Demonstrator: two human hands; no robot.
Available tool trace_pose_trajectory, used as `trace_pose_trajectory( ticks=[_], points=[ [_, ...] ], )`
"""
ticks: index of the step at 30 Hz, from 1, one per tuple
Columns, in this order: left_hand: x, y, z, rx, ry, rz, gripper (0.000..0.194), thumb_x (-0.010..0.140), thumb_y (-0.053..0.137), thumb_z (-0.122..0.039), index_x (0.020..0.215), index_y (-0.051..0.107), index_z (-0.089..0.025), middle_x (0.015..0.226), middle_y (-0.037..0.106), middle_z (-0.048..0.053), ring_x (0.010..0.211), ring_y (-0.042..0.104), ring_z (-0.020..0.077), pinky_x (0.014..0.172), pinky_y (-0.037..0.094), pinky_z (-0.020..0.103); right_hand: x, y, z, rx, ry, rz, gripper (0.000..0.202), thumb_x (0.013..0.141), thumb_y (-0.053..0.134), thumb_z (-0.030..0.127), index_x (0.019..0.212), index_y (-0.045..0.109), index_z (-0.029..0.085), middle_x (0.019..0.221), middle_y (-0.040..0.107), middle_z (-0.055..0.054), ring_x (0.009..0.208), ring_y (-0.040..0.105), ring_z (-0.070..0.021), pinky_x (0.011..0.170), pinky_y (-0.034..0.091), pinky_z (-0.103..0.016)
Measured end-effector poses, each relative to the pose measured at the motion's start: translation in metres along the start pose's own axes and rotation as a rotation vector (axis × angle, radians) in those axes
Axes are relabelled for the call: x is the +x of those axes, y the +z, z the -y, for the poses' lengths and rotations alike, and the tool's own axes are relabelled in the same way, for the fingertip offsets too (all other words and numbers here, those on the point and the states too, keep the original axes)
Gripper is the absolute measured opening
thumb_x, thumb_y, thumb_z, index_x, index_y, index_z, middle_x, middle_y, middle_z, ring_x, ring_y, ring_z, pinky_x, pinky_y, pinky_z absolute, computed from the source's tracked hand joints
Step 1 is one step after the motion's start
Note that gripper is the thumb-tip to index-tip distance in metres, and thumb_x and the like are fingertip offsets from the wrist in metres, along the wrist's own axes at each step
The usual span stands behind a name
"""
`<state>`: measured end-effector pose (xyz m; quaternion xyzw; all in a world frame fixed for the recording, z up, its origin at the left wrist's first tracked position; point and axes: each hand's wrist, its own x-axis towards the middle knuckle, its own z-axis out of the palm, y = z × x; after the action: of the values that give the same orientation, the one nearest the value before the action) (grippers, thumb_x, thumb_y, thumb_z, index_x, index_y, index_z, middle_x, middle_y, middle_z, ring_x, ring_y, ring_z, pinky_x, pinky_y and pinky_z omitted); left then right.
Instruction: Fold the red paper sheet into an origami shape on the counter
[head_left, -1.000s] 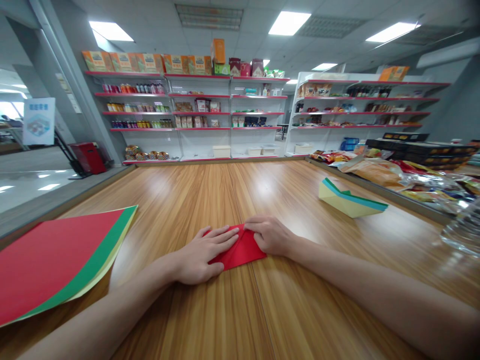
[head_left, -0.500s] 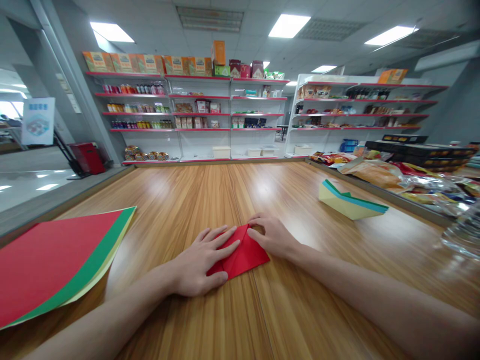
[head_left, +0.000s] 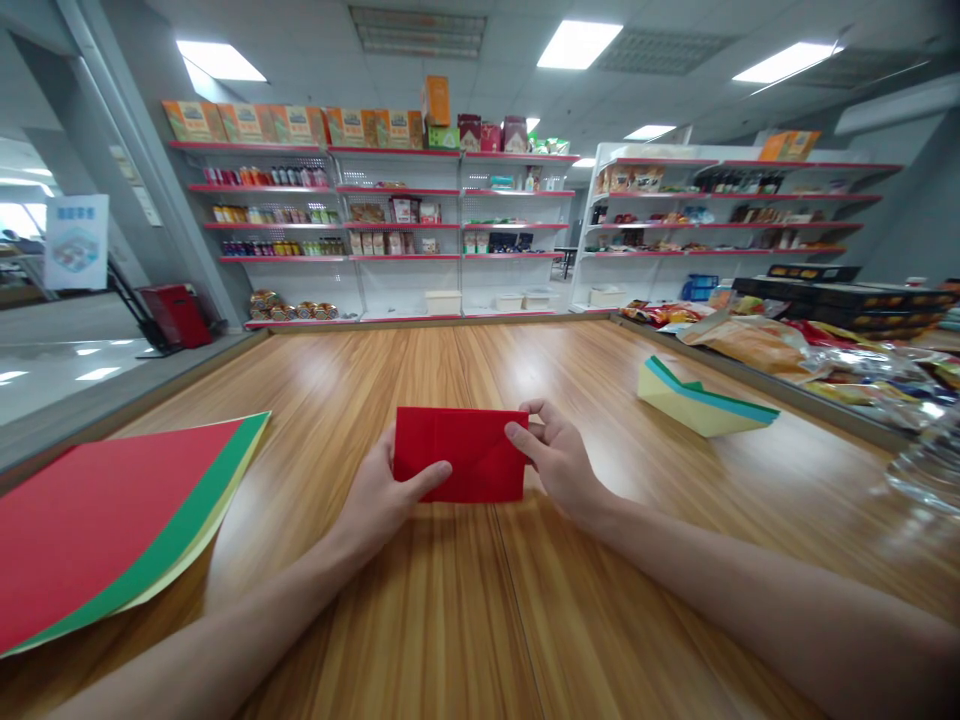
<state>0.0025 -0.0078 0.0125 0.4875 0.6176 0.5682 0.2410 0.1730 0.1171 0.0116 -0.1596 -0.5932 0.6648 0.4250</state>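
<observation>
While holding the folded red paper (head_left: 484, 460) up over the bench (head_left: 450, 610), by its left end in closed fingers (head_left: 429, 482) of the left hand (head_left: 371, 498) and its upper right corner in a pinch of the right hand (head_left: 566, 470), expect little weight, some stiffness, easy creasing; grip edges lightly.

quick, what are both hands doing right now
Left hand: closed on the left end of the folded red paper, thumb across its front.
Right hand: closed, pinching the paper's upper right corner.
</observation>
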Motion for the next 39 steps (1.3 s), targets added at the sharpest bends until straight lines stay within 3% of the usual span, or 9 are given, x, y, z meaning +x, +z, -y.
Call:
trace_pose_trajectory(
  ticks=[3,6,9,14,21,25,29,34,39],
  points=[
    [0.001,-0.003,0.002,-0.209,-0.131,0.067,0.041,0.069,0.074,-0.040,0.097,0.066,-0.011,0.098,0.072,0.012,0.088,0.068,0.0275,0.078,0.056,0.039,-0.007,0.006,0.001,-0.012,0.008,0.094,0.030,0.077,0.069,0.041,0.090,0.050,0.022,0.068,0.067,0.001,0.058,0.062,-0.0164,0.054,0.049,-0.028],
    [-0.001,-0.004,0.004,-0.270,-0.138,0.100,0.033,0.069,0.076,-0.036,0.091,0.070,-0.012,0.095,0.073,0.010,0.085,0.069,0.0255,0.078,0.057,0.037,-0.009,0.007,0.001,-0.037,0.021,0.155,0.028,0.080,0.065,0.043,0.088,0.064,0.016,0.075,0.069,-0.004,0.068,0.064,-0.0174,0.062,0.051,-0.030],
    [-0.003,-0.004,0.003,-0.275,-0.156,0.126,0.029,0.069,0.076,-0.034,0.088,0.072,-0.013,0.093,0.074,0.008,0.083,0.069,0.0242,0.076,0.057,0.034,-0.009,0.005,-0.001,-0.059,0.068,0.170,0.033,0.082,0.063,0.045,0.081,0.070,0.013,0.072,0.069,-0.006,0.066,0.064,-0.0166,0.058,0.051,-0.027],
    [-0.004,-0.003,0.001,-0.274,-0.176,0.143,0.029,0.069,0.076,-0.035,0.087,0.072,-0.013,0.090,0.074,0.008,0.079,0.070,0.0242,0.072,0.058,0.034,-0.007,0.002,-0.006,-0.025,0.133,0.164,0.036,0.080,0.063,0.048,0.079,0.071,0.013,0.063,0.067,-0.004,0.056,0.061,-0.0143,0.049,0.047,-0.023],
    [-0.005,-0.002,-0.001,-0.254,-0.169,0.135,0.027,0.068,0.076,-0.035,0.083,0.072,-0.012,0.086,0.075,0.008,0.074,0.070,0.0234,0.067,0.058,0.032,-0.004,-0.002,-0.010,-0.125,0.110,0.122,0.040,0.081,0.060,0.052,0.071,0.068,0.014,0.060,0.064,-0.003,0.051,0.057,-0.0132,0.044,0.042,-0.022],
    [-0.006,-0.002,-0.002,-0.262,-0.172,0.130,0.025,0.068,0.076,-0.033,0.081,0.072,-0.012,0.083,0.075,0.008,0.071,0.070,0.0220,0.065,0.058,0.030,-0.003,-0.002,-0.013,-0.048,0.130,0.090,0.043,0.079,0.061,0.055,0.064,0.065,0.015,0.056,0.061,-0.002,0.047,0.053,-0.0121,0.042,0.040,-0.023],
    [-0.006,-0.002,-0.002,-0.339,-0.201,0.134,0.025,0.070,0.076,-0.032,0.085,0.072,-0.012,0.085,0.075,0.008,0.073,0.070,0.0213,0.065,0.058,0.029,-0.003,0.000,-0.014,0.128,0.254,0.067,0.045,0.077,0.062,0.056,0.063,0.063,0.014,0.057,0.062,-0.003,0.050,0.056,-0.0133,0.049,0.047,-0.025],
    [-0.006,-0.003,-0.003,-0.349,-0.179,0.162,0.024,0.072,0.075,-0.030,0.088,0.072,-0.012,0.084,0.075,0.008,0.078,0.070,0.0215,0.070,0.057,0.029,-0.008,0.004,-0.007,0.061,0.267,0.261,0.031,0.076,0.070,0.041,0.086,0.069,0.011,0.076,0.069,-0.007,0.068,0.064,-0.0170,0.068,0.052,-0.031],
    [-0.005,-0.004,-0.002,-0.352,-0.183,0.169,0.024,0.072,0.075,-0.030,0.086,0.072,-0.012,0.084,0.075,0.008,0.076,0.070,0.0213,0.068,0.057,0.028,-0.010,0.005,-0.008,0.108,0.304,0.257,0.032,0.077,0.068,0.042,0.080,0.069,0.010,0.075,0.069,-0.008,0.067,0.063,-0.0167,0.071,0.052,-0.034]
  ],
)
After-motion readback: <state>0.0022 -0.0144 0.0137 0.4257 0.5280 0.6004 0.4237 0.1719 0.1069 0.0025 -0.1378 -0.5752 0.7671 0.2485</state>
